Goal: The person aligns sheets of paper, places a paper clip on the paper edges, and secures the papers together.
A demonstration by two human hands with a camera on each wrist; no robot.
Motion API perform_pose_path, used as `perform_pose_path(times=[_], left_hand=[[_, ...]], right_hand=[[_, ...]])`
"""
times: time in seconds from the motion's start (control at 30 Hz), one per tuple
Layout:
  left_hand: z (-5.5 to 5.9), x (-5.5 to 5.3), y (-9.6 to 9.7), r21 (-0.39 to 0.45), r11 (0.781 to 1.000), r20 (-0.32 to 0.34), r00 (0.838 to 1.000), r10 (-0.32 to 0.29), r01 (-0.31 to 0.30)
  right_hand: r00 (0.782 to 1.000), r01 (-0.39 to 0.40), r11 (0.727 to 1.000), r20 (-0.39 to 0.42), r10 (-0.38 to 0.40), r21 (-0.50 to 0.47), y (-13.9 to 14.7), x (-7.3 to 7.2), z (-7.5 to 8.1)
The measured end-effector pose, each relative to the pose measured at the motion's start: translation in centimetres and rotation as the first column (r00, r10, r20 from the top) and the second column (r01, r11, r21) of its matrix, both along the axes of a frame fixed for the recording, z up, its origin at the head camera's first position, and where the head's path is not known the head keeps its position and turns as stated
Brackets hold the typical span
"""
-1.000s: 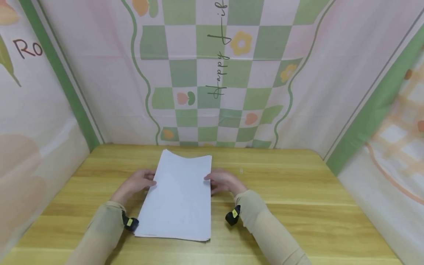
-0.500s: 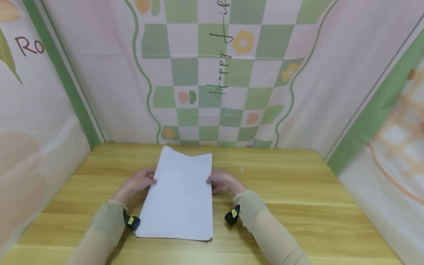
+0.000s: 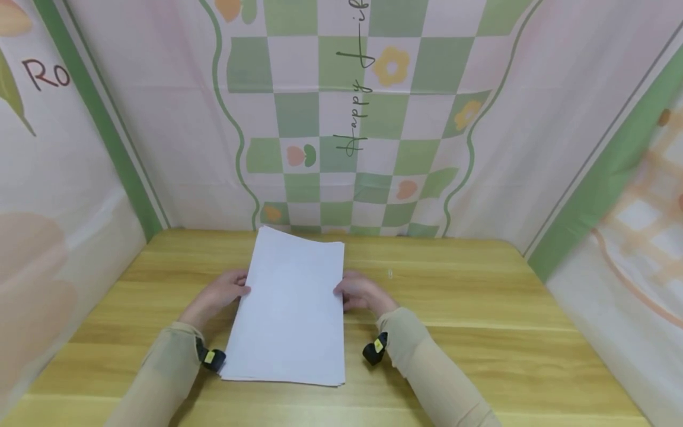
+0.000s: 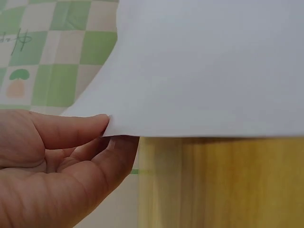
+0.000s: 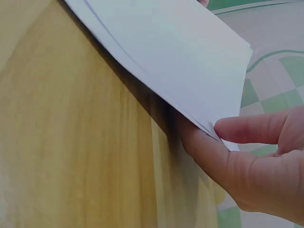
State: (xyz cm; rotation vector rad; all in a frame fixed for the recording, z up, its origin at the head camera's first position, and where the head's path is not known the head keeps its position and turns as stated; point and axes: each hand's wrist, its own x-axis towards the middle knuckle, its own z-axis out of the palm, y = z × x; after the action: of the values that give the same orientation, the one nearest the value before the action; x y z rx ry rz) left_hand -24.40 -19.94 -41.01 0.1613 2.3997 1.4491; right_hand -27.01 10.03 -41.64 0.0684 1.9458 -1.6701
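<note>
A stack of white paper sheets (image 3: 290, 314) lies lengthwise before me, its far end raised off the table. My left hand (image 3: 220, 295) pinches the left edge, thumb on top and fingers beneath. On the opposite edge, my right hand (image 3: 363, 292) grips the sheets the same way. In the left wrist view the paper (image 4: 209, 71) curves up from the left thumb (image 4: 76, 129). The right wrist view shows layered sheet edges along the stack (image 5: 175, 61), with the right hand (image 5: 256, 166) holding near the far part. Fingers under the paper are partly hidden.
A wooden table (image 3: 480, 332) extends on both sides. Two tiny clear pieces (image 3: 390, 274) lie right of the right hand. A checkered curtain (image 3: 341, 118) hangs behind the table, with more patterned cloth at the sides. A small black camera (image 3: 375, 349) sits on the right wrist.
The far end of the paper stack has risen a little, and its top edge has flattened from a dip. Both hands keep their hold on the sides, nearly in place.
</note>
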Motion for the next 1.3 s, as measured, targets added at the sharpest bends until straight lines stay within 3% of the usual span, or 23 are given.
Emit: perform_pose_path(times=[0.37, 0.63, 1.3], left_hand=[[0.3, 0.3, 0.4, 0.004, 0.997, 0.009, 0.997, 0.081, -0.081], [0.5, 0.6, 0.7, 0.113, 0.986, 0.026, 0.993, 0.119, -0.121], [1.2, 0.7, 1.3, 0.154, 0.975, -0.004, 0.986, 0.164, -0.161]], right_hand=[[1.000, 0.029, 0.999, -0.008, -0.029, -0.018, -0.1, 0.1, 0.2], [0.997, 0.058, 0.998, -0.049, -0.059, -0.029, -0.4, 0.5, 0.9], [0.987, 0.112, 0.988, -0.107, -0.123, -0.104, -0.6, 0.6, 1.7]])
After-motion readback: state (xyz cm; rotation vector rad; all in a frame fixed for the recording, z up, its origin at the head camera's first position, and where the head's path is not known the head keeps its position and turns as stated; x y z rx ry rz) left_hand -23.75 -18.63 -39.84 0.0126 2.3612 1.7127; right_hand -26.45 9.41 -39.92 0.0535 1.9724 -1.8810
